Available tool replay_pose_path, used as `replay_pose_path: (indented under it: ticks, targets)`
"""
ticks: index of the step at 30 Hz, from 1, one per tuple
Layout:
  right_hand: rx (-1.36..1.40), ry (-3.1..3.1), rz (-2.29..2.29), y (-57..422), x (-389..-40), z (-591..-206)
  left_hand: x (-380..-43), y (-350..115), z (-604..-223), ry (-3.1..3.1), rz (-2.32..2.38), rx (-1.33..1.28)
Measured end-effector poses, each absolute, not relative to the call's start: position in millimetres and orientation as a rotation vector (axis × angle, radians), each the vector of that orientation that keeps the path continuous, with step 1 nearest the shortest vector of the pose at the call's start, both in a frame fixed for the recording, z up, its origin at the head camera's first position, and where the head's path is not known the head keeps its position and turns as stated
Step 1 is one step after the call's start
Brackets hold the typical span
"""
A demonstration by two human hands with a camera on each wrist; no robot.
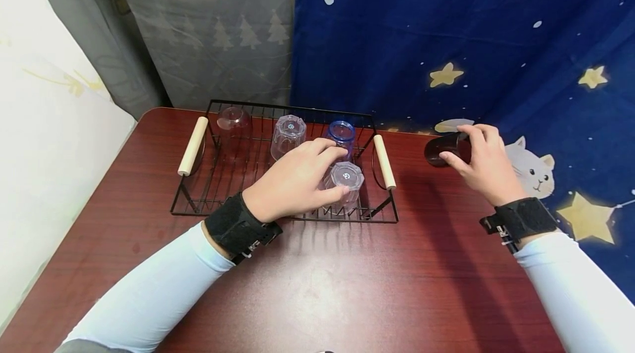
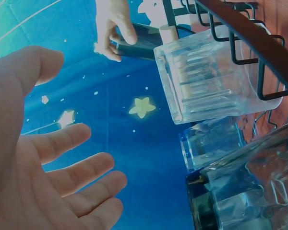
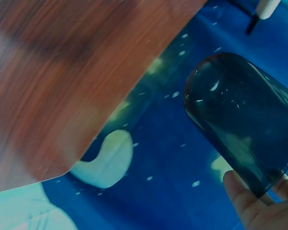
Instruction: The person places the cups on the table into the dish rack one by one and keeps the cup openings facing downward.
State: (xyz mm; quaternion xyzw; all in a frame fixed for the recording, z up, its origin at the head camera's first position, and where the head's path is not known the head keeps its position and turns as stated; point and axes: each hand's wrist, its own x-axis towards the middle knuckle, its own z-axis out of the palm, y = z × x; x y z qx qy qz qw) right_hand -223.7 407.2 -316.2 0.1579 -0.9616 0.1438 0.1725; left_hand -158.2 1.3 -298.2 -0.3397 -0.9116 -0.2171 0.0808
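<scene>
My right hand [image 1: 488,164] holds a dark tinted glass [image 1: 439,150] in the air to the right of the rack, fingers and thumb pinching it near its rim. In the right wrist view the rounded base of this tumbler [image 3: 235,120] points away from the fingers. Over the front right of a black wire rack [image 1: 195,214] my left hand [image 1: 297,181] hovers beside an upturned clear faceted glass [image 1: 348,176]. Its loosely spread fingers hold nothing, and the left wrist view shows a gap between them and the clear glass [image 2: 206,79].
Also in the rack stand a blue-tinted glass [image 1: 341,131], another clear faceted glass [image 1: 288,131] and a reddish see-through glass [image 1: 234,124]. Wooden handles [image 1: 385,162] rise at both rack ends. The reddish-brown table [image 1: 317,281] meets a curtain [image 1: 377,38] behind.
</scene>
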Motion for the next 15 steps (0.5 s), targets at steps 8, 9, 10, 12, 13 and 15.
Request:
replay_pose_path:
  ticks: [8,9,10,12,13,15]
  targets:
    - [0.567,-2.624,0.461,382.8,-213.3,-301.9,-158.2,-2.9,-297.3,-2.732,-0.666,-0.998]
    - [0.565,-2.623,0.473,380.7,-212.1,-301.1,-158.2,-3.3,-297.8,-2.731,-0.667,-0.996]
    - [0.562,-2.623,0.483,378.7,-210.8,-300.4,-158.3,-3.5,-298.3,-2.73,-0.67,-0.995]
    - [0.561,-2.626,0.5,374.5,-208.5,-298.6,-158.2,-4.0,-299.1,-2.728,-0.67,-0.992]
    - [0.563,-2.627,0.505,372.3,-207.1,-297.7,-158.2,-4.2,-299.4,-2.726,-0.67,-0.991]
    - [0.581,-2.62,0.513,367.6,-204.4,-295.7,-158.2,-4.4,-299.7,-2.723,-0.672,-0.992]
